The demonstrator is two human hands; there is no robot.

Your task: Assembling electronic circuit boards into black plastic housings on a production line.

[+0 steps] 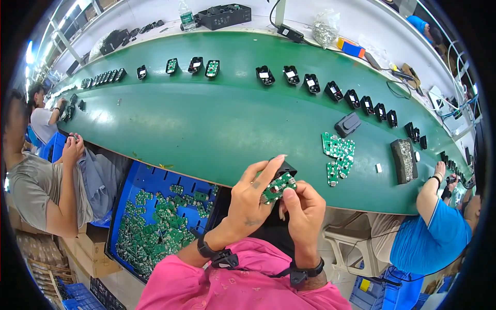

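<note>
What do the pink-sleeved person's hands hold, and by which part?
The right hand holds a green circuit board near its right end; left hand, a black case, exact grip hidden.

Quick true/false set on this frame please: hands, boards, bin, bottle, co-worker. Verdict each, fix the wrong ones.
1. The right hand has its thumb on a green circuit board. True.
2. The blue bin is right of both hands. False: the blue bin is left of the left hand.
3. Loose boards lie on the green table. True.
4. The clear bottle lies in the bin. False: the clear bottle stands behind the table.
5. The nearest co-worker at right wears a blue shirt. True.
</note>
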